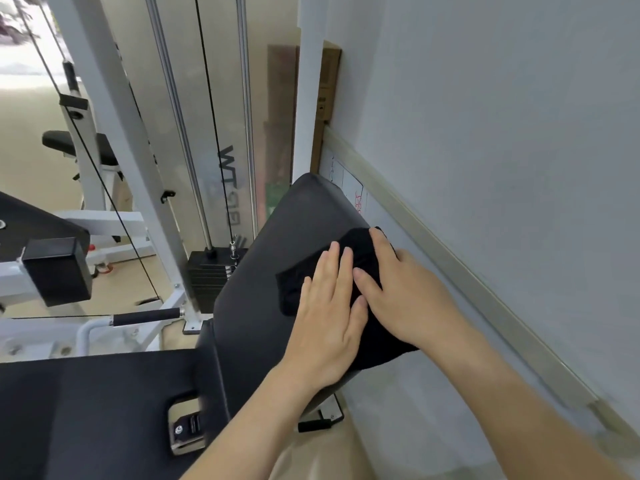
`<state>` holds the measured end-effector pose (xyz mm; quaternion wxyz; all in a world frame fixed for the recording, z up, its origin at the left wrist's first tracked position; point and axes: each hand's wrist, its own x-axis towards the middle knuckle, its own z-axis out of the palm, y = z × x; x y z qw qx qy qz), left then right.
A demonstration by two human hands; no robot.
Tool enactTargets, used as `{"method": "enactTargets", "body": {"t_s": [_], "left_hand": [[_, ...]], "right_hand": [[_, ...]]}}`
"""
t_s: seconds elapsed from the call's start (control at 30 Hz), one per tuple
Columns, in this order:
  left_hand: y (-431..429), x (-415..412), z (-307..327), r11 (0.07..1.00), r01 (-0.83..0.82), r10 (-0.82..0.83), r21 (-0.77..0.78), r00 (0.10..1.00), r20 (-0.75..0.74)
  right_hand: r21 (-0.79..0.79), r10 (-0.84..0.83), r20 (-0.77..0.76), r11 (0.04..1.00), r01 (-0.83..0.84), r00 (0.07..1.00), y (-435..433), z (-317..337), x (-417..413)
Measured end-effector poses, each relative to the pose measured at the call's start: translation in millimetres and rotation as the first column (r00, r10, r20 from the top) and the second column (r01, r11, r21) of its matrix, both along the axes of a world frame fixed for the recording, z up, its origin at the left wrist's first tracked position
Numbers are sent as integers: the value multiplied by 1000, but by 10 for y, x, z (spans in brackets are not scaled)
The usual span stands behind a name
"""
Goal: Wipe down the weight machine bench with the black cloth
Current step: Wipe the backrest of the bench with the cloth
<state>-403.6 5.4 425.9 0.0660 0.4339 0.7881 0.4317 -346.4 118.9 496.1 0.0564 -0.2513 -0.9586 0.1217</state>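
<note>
We press the black cloth (360, 271) flat against the dark padded bench backrest (277, 258), near the pad's edge closest to the wall (502, 133). Our left hand (329, 317) lies released, fingers spread over the cloth. Our right hand (405, 289) lies flat beside it, fingers overlapping the left. The weight stack (207, 275) stands beyond the pad's opposite edge.

Bare backrest pad (277, 233) open at centre, wall (502, 133) close along right, weight stack (211, 275) and cables (207, 98) crowding left.
</note>
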Motion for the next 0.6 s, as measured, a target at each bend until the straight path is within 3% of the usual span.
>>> {"method": "enactTargets", "body": {"t_s": [0.3,0.6], "left_hand": [[276,-498,-53,982,-84,79,172,996,39],[558,-1227,-47,939,-187,165,287,982,96]], "right_hand": [[-121,-19,92,992,30,996,124,153,-634],[-152,-12,61,988,21,998,325,151,-1431]]}}
